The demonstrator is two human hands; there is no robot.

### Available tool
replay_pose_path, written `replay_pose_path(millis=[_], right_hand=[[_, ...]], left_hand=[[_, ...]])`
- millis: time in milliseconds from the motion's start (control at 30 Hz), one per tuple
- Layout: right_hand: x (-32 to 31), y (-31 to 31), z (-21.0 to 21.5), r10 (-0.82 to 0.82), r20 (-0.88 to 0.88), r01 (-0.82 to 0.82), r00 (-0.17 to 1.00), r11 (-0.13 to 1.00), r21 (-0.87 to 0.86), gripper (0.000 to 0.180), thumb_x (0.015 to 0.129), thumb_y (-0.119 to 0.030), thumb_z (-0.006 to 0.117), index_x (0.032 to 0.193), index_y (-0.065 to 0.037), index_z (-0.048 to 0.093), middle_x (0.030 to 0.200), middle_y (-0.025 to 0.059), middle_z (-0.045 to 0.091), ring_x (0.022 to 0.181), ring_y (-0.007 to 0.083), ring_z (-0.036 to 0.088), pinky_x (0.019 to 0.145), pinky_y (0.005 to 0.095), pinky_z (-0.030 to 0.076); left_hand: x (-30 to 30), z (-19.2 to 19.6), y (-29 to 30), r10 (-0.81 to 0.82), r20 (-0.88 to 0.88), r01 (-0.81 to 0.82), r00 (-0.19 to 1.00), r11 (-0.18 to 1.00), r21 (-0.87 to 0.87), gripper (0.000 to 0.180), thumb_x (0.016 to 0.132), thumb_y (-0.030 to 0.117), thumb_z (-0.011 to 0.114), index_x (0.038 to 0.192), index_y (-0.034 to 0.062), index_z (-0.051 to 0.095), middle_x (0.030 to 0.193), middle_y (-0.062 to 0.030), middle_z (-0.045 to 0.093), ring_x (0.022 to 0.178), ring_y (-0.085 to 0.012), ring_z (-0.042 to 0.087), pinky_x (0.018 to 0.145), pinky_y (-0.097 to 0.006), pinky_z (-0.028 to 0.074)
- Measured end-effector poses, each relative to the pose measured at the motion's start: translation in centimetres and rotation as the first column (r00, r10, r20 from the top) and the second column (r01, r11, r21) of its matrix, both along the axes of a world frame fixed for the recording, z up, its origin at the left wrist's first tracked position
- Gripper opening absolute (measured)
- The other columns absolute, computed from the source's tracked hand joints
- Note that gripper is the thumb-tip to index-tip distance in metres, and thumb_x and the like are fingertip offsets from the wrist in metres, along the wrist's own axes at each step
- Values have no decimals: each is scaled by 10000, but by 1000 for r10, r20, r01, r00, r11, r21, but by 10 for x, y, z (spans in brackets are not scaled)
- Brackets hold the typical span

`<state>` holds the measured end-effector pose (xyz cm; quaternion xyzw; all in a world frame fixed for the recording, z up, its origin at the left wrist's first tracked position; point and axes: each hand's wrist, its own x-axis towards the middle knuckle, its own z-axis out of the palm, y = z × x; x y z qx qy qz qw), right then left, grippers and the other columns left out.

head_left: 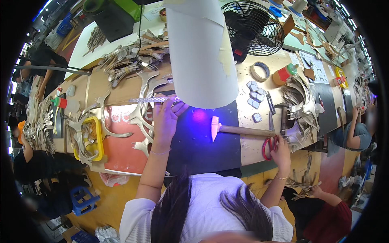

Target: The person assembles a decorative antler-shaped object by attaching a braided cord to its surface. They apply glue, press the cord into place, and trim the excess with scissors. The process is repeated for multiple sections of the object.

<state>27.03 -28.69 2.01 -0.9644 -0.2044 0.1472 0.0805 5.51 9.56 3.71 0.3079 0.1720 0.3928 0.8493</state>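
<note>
My left hand [165, 117] is raised over the left edge of the black mat [188, 152], its fingers closed on a silvery braided strap [152, 99] that sticks out to the left. Its tip on the right is partly hidden by the fingers. At the mat's right side, my right hand [281, 153] is closed around red-handled scissors [267, 148]. A hammer [243, 130] lies across the mat, its head lit pink and violet. The end of its wooden handle meets my right fingertips; whether they grip it too, I cannot tell.
A large white tube [201, 52] hangs over the mat's far edge, before a black fan [254, 27]. Silvery curved straps [142, 119] lie left, more [300, 113] right. Nearby are a yellow tray [100, 139], tape roll [260, 71] and red-green bottle [285, 74]. Co-workers sit both sides.
</note>
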Motion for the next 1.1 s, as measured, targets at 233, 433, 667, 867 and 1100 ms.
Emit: replay_pose_path(millis=[233, 433, 667, 867, 1100], right_hand=[[-6, 8, 10, 28, 15, -28, 999, 999, 18, 729, 730, -103, 742, 1404, -98, 466, 1184, 231, 592, 1081, 422, 604, 917, 473, 506], [32, 37, 46, 6, 136, -54, 991, 935, 350, 496, 832, -141, 718, 1306, -76, 586, 1045, 182, 651, 908, 344, 674, 812, 404, 537], [160, 129, 26, 88, -614, 605, 784, 110, 789, 717, 1007, -601, 377, 1483, -65, 353, 1058, 222, 692, 790, 237, 704, 682, 293, 557], [215, 153, 5, 309, -719, 748, 623, 33, 663, 845, 954, -744, 193, 1540, -144, 94, 1276, 288, 587, 1068, 359, 649, 765, 342, 556], [137, 146, 19, 154, -459, 447, 875, 109, 888, 373, 1035, -269, 518, 1356, -163, 358, 1044, 144, 595, 918, 262, 673, 744, 356, 571]], left_hand=[[-2, -4, -8, 112, -157, -94, 981, 989, 117, 133, 987, 67, 567, 1099, 78, 496, 983, -113, 664, 831, -210, 683, 630, -319, 585], [-6, 16, -9, 62, -175, -39, 983, 990, 135, 232, 925, 5, 588, 1146, 46, 528, 902, -138, 657, 680, -203, 651, 516, -277, 538], [-9, 48, -32, 19, -209, 80, 978, 887, 455, 251, 932, -53, 577, 1177, -7, 553, 1110, -158, 630, 960, -246, 684, 818, -318, 590], [-33, 63, -38, 108, -308, 130, 945, 740, 660, 213, 922, -90, 568, 1104, -57, 672, 1265, -161, 577, 1149, -242, 617, 1016, -340, 501], [-25, 39, -32, 34, -305, 129, 952, 857, 498, 247, 870, -105, 659, 1114, -66, 651, 1168, -138, 599, 1068, -248, 666, 916, -311, 562]])
